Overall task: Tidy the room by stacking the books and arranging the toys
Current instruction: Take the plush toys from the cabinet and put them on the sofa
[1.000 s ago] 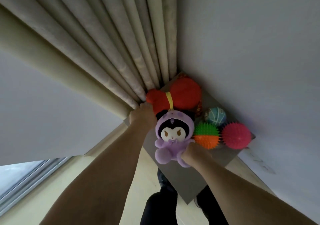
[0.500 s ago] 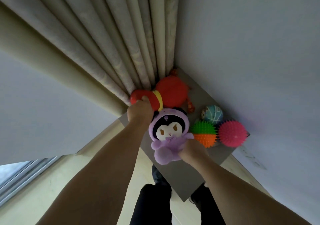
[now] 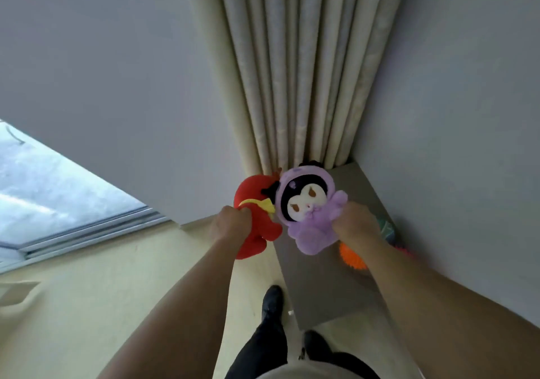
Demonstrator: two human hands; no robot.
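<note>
Cream pleated curtain (image 3: 304, 65) hangs in the corner between grey walls (image 3: 467, 115). Left of the curtain, a bright window (image 3: 55, 191); below it, pale yellow floor (image 3: 117, 276).

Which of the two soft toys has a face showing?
The purple plush in the right hand; the red plush shows none.

A beige curtain (image 3: 295, 71) is hanging at twelve o'clock. A window (image 3: 55, 191) is showing at nine o'clock, and a grey shelf (image 3: 327, 288) is lying at five o'clock.
</note>
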